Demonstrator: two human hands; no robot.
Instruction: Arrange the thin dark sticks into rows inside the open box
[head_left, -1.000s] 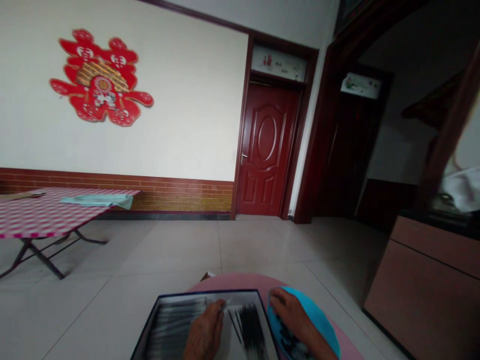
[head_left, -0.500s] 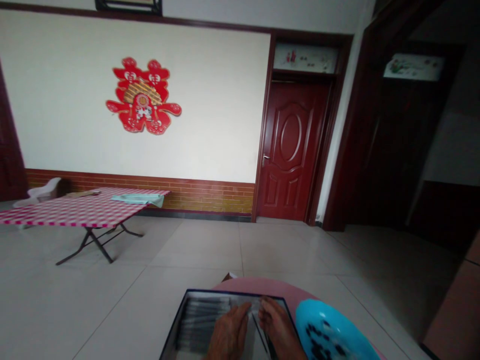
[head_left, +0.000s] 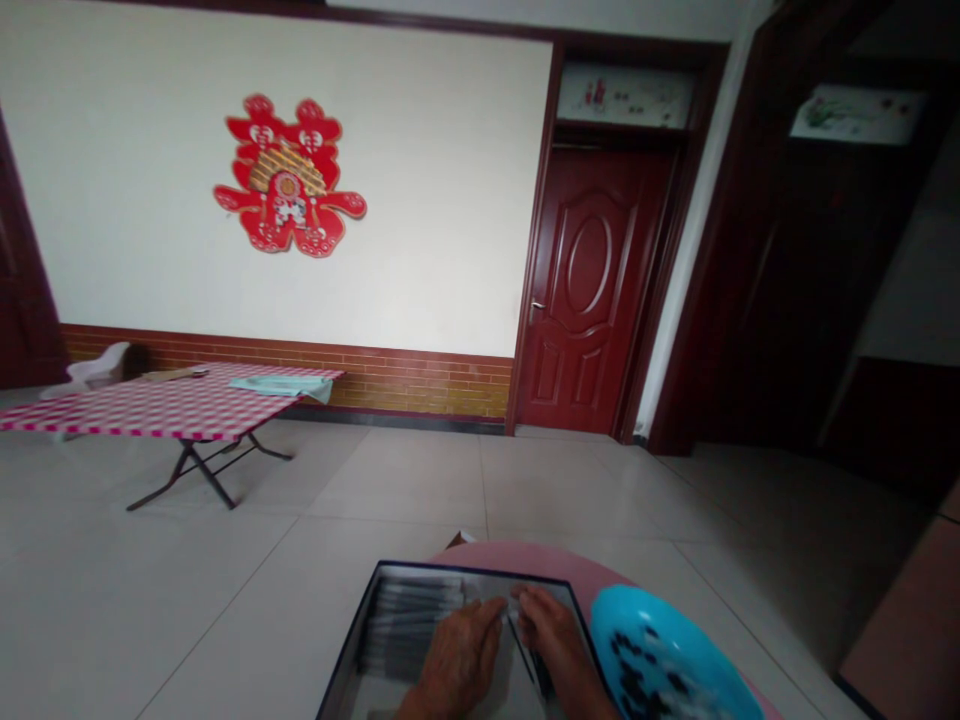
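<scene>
My left hand and my right hand are close together over a shallow box with a dark rim. The fingers of both are bent and drawn together at the tips, and whatever lies between them is too small to make out. A thin dark rod slants down from between the fingertips, beside my right hand. On the box's left side lies a row of slim dark rods, blurred and partly covered by my left hand. Right of the box is a blue basin with small black pieces and whitish ones in it.
The box and basin rest on a round pink table. Farther off at left stands a folding table with a checked cover, a pale green cloth on it and a white chair behind. A red door is across the tiled floor.
The view has tilted down and shifted slightly. Both hands stay over the box with fingertips close together, moving only a little. The box, its rods and the basin keep their places.
</scene>
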